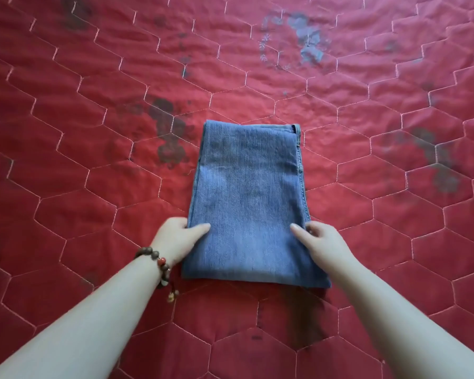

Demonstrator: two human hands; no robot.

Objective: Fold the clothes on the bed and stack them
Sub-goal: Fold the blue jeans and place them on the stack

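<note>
The folded jeans lie in the middle of the bed, on a red quilted cover with hexagon stitching, as a neat blue rectangle whose long side runs away from the person. The left hand holds the left edge of the bundle near the close end, with the thumb lying on top of the denim and the other fingers curled at the side, so it seems to pinch the layers. The right hand does the same on the right edge, one finger flat on the cloth and the rest bent around the seam side. A bead bracelet sits on the left wrist. I judge that the folding of this garment is almost finished, and the step in hand is either one more fold or the lifting of the bundle to a stacking place. The next move needs both hands to keep the layers together, because the near edge is a little uneven at the right corner and could slip open. No other clothes and no stack are in view, so I cannot tell where the pile will be. Around the jeans the cover is free on all sides, which gives good room for moving.
</note>
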